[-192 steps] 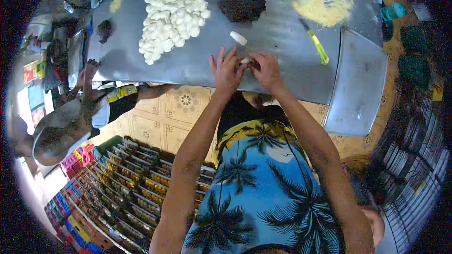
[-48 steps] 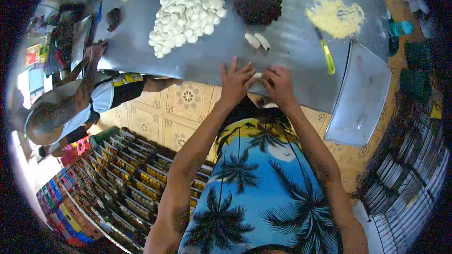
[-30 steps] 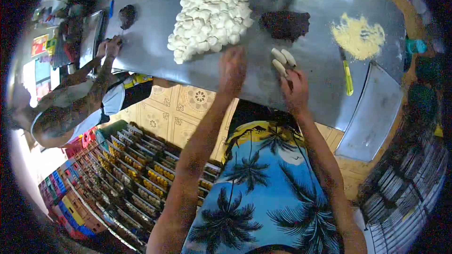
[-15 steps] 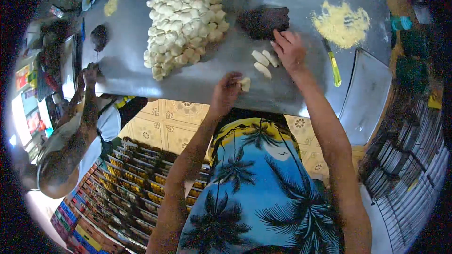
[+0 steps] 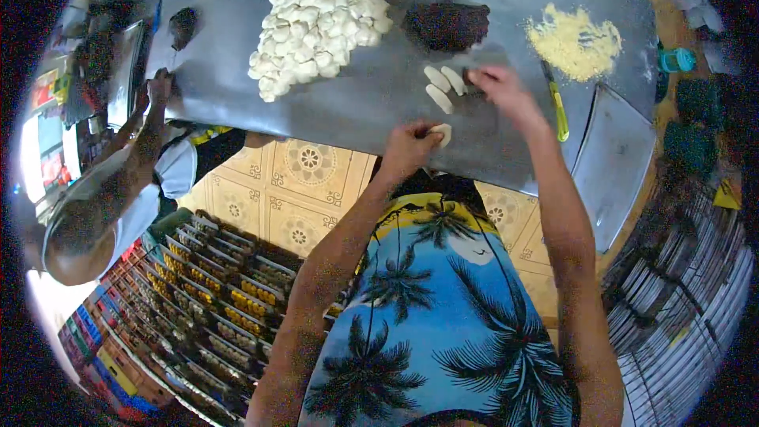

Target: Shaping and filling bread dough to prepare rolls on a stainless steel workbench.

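Observation:
My left hand [image 5: 413, 145] holds a flat, pale dough piece [image 5: 443, 135] near the table's front edge, thumb pressed on it. My right hand [image 5: 498, 88] is above and right of it, fingertips pinched on something too small to make out, just right of three elongated dough rolls [image 5: 439, 99]. Beyond them lies a dark brown crumbly mass [image 5: 443, 25]. A large spread of white dough lumps [image 5: 316, 24] covers the table's middle left. Pale yellow powder [image 5: 573, 47] lies at the right, with a yellow-handled tool [image 5: 560, 115] beside it.
The steel table [image 5: 213, 87] has a metal tray [image 5: 601, 182] at its right end. A co-worker [image 5: 103, 221] works at the left, hands [image 5: 160, 83] at the table edge. Racks of trays [image 5: 221, 300] stand below left, metal racks [image 5: 688, 308] at right.
The dough rolls grew from one to three. In the last half second my right hand drew back from the dark mass, and my left hand moved rightward with the dough piece.

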`<state>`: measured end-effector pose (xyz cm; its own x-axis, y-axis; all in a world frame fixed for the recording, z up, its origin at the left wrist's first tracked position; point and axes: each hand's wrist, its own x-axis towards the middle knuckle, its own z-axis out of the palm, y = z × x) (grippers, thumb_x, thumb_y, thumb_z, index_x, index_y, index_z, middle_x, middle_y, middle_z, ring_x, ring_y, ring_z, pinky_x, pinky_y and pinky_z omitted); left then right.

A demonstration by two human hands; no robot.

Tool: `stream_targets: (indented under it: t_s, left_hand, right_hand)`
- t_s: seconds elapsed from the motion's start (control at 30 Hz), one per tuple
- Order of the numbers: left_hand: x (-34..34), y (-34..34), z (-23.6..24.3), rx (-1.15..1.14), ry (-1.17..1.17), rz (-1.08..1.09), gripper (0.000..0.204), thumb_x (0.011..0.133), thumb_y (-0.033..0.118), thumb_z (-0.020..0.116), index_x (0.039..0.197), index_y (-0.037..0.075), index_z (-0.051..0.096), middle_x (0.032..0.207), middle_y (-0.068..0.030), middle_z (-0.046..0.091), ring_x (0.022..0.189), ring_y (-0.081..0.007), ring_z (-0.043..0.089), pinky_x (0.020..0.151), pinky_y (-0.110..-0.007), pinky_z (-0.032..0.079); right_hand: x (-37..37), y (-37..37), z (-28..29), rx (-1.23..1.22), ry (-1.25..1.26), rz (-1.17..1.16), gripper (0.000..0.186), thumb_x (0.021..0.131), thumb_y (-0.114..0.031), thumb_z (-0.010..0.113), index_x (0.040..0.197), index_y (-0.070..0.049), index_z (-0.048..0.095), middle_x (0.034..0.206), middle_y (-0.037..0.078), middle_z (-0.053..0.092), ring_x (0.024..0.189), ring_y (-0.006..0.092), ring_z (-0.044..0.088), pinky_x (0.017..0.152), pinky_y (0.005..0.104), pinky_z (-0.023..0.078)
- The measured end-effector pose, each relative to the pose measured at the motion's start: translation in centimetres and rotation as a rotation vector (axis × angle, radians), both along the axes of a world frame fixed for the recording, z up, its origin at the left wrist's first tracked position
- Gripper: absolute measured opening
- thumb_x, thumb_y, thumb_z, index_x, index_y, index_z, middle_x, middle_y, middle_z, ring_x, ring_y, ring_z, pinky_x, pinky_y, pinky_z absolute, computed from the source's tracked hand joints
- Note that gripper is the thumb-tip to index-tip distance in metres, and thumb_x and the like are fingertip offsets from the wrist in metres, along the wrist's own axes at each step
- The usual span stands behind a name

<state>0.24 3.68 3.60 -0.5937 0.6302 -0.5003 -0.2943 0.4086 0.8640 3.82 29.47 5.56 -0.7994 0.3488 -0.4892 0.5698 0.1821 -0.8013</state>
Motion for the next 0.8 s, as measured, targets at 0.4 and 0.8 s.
stream_targets:
  t_s: [0.4,0.8]
  left_hand:
    - [2.7,0.2,-3.2,-0.053,0.203,-0.082,0.040,0.094,0.030,0.074,0.121,0.000,0.072,0.093,-0.0128,0.075,0.081,-0.0239,0.071,0.077,-0.039,0.056]
    - [2.5,-1.7,-3.2,-0.002,0.781,-0.120,0.038,0.081,0.006,0.079,0.119,0.007,0.074,0.107,-0.0179,0.064,0.100,-0.0378,0.065,0.081,-0.045,0.054]
  right_hand:
    - [11.8,-13.1,-5.6,0.894,0.439,0.215,0.056,0.078,-0.008,0.073,0.133,-0.009,0.064,0.120,0.013,0.063,0.105,0.0394,0.061,0.089,0.0508,0.050]
    - [8.0,-11.8,-5.2,0.592,0.367,0.057,0.021,0.082,-0.013,0.075,0.102,-0.008,0.077,0.109,0.016,0.066,0.102,0.0372,0.062,0.090,0.0495,0.048]
